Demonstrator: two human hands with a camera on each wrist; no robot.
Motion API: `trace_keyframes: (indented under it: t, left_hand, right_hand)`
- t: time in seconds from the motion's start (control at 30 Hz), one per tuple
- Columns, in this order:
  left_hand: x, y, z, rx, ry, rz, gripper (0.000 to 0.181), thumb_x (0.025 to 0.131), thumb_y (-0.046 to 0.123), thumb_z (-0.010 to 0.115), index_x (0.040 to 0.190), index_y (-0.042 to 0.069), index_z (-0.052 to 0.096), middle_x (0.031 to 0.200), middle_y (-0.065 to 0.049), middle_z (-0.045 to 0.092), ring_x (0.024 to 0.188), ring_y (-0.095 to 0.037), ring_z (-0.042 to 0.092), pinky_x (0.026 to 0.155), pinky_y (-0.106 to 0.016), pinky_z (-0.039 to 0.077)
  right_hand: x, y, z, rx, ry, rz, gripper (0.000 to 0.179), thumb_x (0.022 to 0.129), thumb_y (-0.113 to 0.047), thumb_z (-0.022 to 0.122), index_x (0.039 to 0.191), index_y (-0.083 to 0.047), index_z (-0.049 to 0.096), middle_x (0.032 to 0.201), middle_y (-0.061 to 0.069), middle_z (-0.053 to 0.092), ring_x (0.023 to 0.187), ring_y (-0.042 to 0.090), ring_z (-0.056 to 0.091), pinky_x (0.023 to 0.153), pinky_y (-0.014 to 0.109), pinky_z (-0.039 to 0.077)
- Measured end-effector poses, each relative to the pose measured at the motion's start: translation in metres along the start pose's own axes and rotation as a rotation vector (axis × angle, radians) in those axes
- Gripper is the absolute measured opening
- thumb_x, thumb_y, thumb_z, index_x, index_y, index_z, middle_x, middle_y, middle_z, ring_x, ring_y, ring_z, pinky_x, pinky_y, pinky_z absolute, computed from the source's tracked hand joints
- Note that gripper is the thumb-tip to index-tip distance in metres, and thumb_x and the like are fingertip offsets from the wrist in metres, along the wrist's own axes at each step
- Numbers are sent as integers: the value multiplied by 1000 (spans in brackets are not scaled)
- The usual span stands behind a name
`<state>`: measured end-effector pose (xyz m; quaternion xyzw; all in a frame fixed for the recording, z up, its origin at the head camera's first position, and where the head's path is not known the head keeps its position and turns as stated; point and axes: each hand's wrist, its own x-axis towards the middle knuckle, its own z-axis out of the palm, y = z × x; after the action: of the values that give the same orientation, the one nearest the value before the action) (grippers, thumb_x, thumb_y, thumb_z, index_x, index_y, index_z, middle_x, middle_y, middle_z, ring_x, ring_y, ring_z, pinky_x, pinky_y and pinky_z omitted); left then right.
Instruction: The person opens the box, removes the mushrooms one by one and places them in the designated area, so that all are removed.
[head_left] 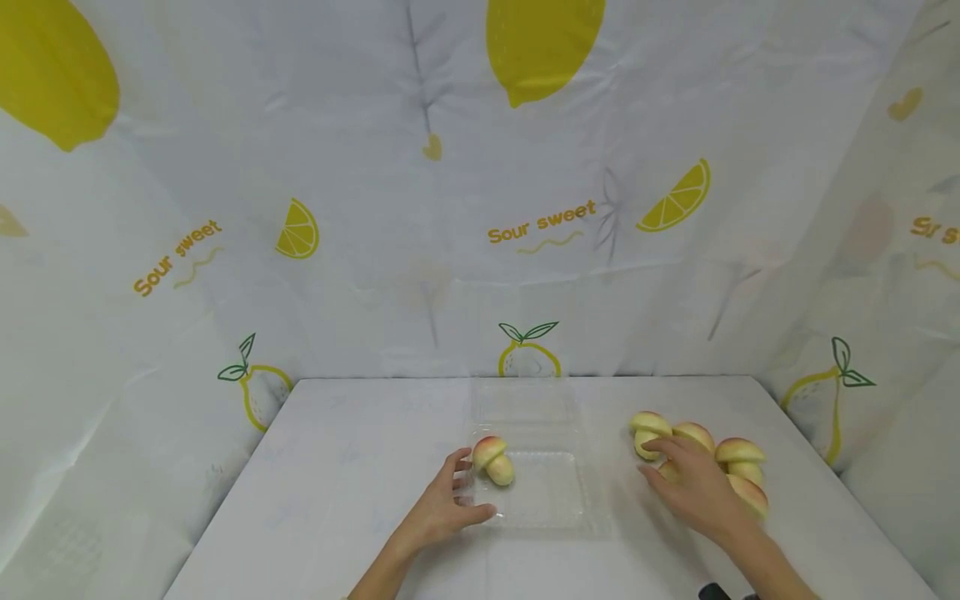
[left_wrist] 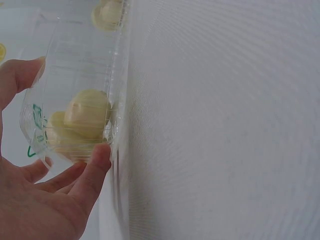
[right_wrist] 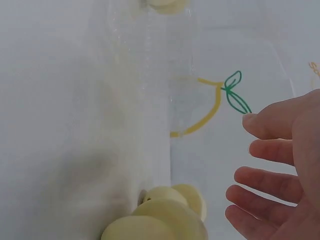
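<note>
A clear plastic box (head_left: pixel 546 500) lies with its lid (head_left: pixel 522 404) folded back behind it. Inside, near the left wall, sits a mushroom-shaped piece (head_left: pixel 492 461), pale yellow with a reddish cap. My left hand (head_left: pixel 441 508) holds the box's left end, thumb at the near corner and fingers along the side. In the left wrist view the fingertips (left_wrist: pixel 101 154) press on the plastic. On the right, my right hand (head_left: pixel 701 487) hovers over several more mushroom-shaped pieces (head_left: pixel 740 452), fingers spread and nothing in them. It partly hides the group; one piece (head_left: pixel 648 423) lies by its fingertips.
A white-covered table (head_left: pixel 337 467) carries everything. Behind and at both sides hangs a white cloth (head_left: pixel 360 300) printed with lemons. A dark object (head_left: pixel 712 592) shows at the bottom edge beside the right forearm.
</note>
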<state>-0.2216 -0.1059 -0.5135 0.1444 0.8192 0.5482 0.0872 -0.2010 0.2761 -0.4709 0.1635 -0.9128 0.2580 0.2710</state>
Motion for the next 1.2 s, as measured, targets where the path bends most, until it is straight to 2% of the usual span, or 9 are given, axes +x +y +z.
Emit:
trace_keyframes:
  t: [0.13, 0.3, 0.47, 0.83, 1.0, 1.2]
  left_hand:
    - [1, 0, -1, 6, -3, -2, 93, 82, 25, 85, 155, 7, 30, 148, -20, 44, 131, -46, 47, 100, -51, 49]
    - [2, 0, -1, 20, -1, -14, 93, 82, 27, 85, 155, 8, 30, 149, -19, 44, 131, -45, 47, 100, -52, 49]
    - [1, 1, -1, 13, -2, -13, 92, 82, 25, 85, 155, 10, 31, 149, -18, 43, 132, -45, 47, 101, -53, 48]
    - [1, 0, -1, -6, -1, -15, 93, 81, 22, 86, 154, 8, 31, 148, -20, 43, 132, -46, 46, 101, -53, 48]
    - [2, 0, -1, -2, -2, -12, 93, 81, 23, 86, 154, 6, 31, 148, -21, 43, 131, -46, 47, 100, -52, 49]
    - [2, 1, -1, 2, -2, -18, 94, 81, 25, 86, 155, 7, 30, 149, -20, 42, 132, -46, 46, 101, -52, 49]
  right_hand:
    - [5, -9, 4, 7, -11, -4, 23, 84, -13, 82, 104, -7, 74, 108, 3, 71, 101, 31, 65, 82, 43, 51]
    - [10, -21, 8, 45, -66, 39, 24, 89, -16, 79, 111, -8, 73, 118, 9, 68, 106, 32, 65, 81, 50, 54]
    - [18, -31, 14, 70, -73, 29, 23, 90, -16, 78, 110, -7, 73, 114, 6, 69, 109, 31, 64, 86, 52, 52]
    - [31, -51, 29, 143, -122, 42, 25, 89, -15, 78, 113, -8, 72, 115, 5, 69, 111, 32, 64, 91, 51, 52]
    - [36, -59, 39, 177, -130, 9, 25, 89, -14, 78, 112, -7, 72, 112, 3, 70, 110, 28, 65, 91, 50, 53]
    - [42, -68, 49, 168, -147, -9, 25, 89, -16, 78, 112, -8, 72, 113, 3, 70, 110, 27, 66, 91, 48, 54]
